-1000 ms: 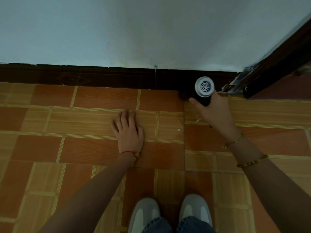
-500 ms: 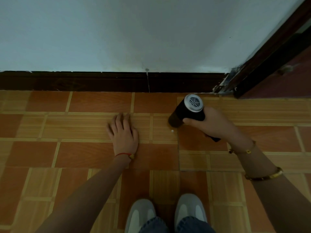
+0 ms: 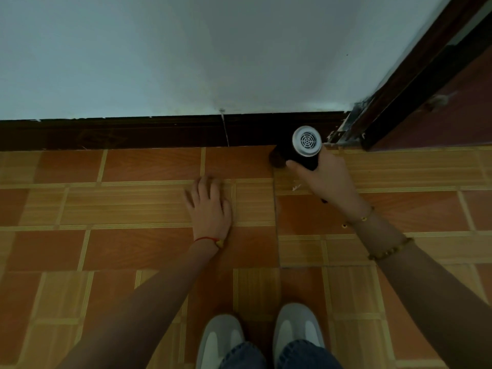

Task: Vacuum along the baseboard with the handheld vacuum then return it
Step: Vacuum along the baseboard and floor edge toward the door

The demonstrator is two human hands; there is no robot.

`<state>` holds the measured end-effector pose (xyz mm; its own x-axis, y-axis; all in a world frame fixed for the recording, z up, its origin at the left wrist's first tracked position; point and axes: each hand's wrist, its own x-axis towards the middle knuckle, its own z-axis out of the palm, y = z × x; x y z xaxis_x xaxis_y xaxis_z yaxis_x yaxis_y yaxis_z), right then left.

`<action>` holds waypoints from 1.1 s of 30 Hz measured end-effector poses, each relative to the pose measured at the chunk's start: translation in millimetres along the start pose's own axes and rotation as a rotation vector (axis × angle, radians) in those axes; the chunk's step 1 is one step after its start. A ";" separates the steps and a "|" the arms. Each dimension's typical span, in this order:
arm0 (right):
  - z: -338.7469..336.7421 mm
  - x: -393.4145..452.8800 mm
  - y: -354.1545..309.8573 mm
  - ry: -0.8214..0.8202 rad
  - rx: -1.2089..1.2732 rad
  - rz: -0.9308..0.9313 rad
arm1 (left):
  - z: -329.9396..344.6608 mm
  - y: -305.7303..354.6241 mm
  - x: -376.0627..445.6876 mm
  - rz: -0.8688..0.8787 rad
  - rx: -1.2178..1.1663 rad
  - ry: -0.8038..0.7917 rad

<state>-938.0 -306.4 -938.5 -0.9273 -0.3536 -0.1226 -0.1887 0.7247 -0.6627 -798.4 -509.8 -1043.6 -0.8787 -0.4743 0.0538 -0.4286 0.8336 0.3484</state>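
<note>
A floor of orange and tan wood-patterned tiles [image 3: 149, 243] fills the lower view, meeting a pale painted wall [image 3: 186, 54] above. At the right a dark wooden door frame [image 3: 415, 75] runs up diagonally, its foot chipped and pale, with a reddish floor [image 3: 452, 118] beyond it. Two grey-and-white shoes [image 3: 261, 334] stand side by side at the bottom edge, with blue jeans cuffs [image 3: 277, 355] over them.

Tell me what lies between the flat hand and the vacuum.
Head view: only bare floor tile between the left hand and the vacuum.
</note>
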 end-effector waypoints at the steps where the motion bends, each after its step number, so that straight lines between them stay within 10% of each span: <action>1: -0.5 4.5 0.3 -0.014 0.015 -0.012 | 1.4 5.4 1.3 0.026 -0.001 -0.022; 33: -43.7 -2.0 39.5 0.067 -0.054 0.078 | 21.2 29.1 5.6 0.151 0.043 -0.056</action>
<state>-957.7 -251.2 -932.1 -0.9591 -0.2560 -0.1209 -0.1311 0.7801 -0.6118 -820.3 -482.2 -1053.0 -0.9437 -0.3272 0.0493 -0.2985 0.9061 0.2997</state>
